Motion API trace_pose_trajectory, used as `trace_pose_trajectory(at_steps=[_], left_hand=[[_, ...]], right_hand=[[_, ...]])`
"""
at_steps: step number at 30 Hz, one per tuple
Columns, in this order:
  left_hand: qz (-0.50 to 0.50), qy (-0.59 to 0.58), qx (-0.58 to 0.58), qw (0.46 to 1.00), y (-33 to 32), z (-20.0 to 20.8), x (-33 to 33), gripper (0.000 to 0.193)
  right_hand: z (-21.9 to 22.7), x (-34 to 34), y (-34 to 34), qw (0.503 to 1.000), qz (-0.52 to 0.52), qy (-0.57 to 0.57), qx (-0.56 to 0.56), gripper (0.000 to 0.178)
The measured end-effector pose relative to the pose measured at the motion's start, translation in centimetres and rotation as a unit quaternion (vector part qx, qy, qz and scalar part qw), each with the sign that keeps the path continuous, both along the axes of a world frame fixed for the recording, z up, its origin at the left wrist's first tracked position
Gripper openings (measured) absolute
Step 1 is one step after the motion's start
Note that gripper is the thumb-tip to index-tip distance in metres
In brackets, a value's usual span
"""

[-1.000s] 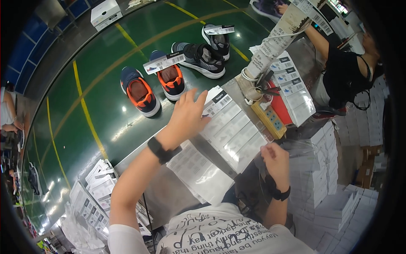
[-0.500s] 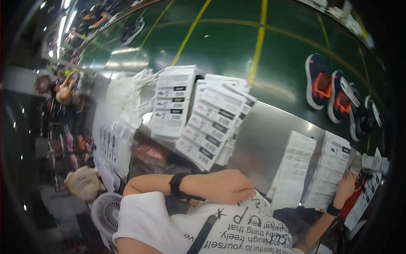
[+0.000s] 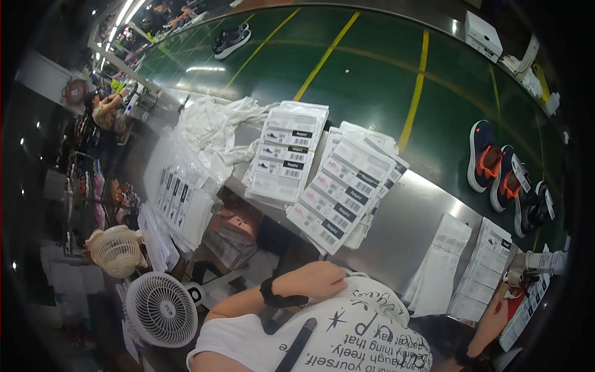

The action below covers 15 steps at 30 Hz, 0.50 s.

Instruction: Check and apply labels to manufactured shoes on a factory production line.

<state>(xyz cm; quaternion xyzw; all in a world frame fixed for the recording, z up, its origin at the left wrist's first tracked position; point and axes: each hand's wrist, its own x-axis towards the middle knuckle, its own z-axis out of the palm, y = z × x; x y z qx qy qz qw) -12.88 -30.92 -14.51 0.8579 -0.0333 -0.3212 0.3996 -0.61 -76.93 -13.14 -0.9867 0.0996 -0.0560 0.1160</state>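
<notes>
My left hand (image 3: 312, 281) is curled closed against my white shirt, its fingertips hidden, at the near edge of the metal table (image 3: 387, 229). At the right, my right hand (image 3: 491, 319) reaches toward a red item (image 3: 515, 304) beside a white cup-like holder (image 3: 545, 261); its fingers are partly hidden. Just left of it lie a stack of label sheets (image 3: 480, 273) and a long printed paper (image 3: 439, 263). Beyond my left hand are a stack of pink-shoe label sheets (image 3: 344, 192) and a stack of blue-shoe label sheets (image 3: 286, 155).
Past the table runs a green conveyor belt (image 3: 365, 87) with navy-orange shoes (image 3: 480, 158), a black shoe (image 3: 527, 214) and a distant grey shoe (image 3: 234, 43). White bags (image 3: 214, 133) and plastic-wrapped labels (image 3: 180, 204) lie left. A white fan (image 3: 162, 310) stands lower left.
The view has shifted, so the table and belt sit lower and further right. My right hand has moved lower in the picture, still by the red item; my left stays curled at my shirt.
</notes>
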Motion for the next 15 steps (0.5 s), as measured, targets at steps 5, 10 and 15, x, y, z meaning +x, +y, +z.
trace_pose_trajectory(at_steps=[5, 10, 15], left_hand=[[-0.097, -0.045, -0.118, 0.987, 0.6, 2.0, 6.3, 0.025], [-0.248, -0.098, -0.172, 0.948, -0.2, 4.6, 14.6, 0.024], [-0.252, 0.028, -0.269, 0.929, -2.8, 0.6, 21.2, 0.024]], right_hand=[[1.5, -8.4, 6.2, 0.873, 0.08, 0.478, 0.059, 0.049], [-12.7, -16.1, 5.9, 0.919, -0.051, 0.351, 0.175, 0.028], [-13.9, -17.1, 10.7, 0.82, -0.326, 0.209, 0.42, 0.028]])
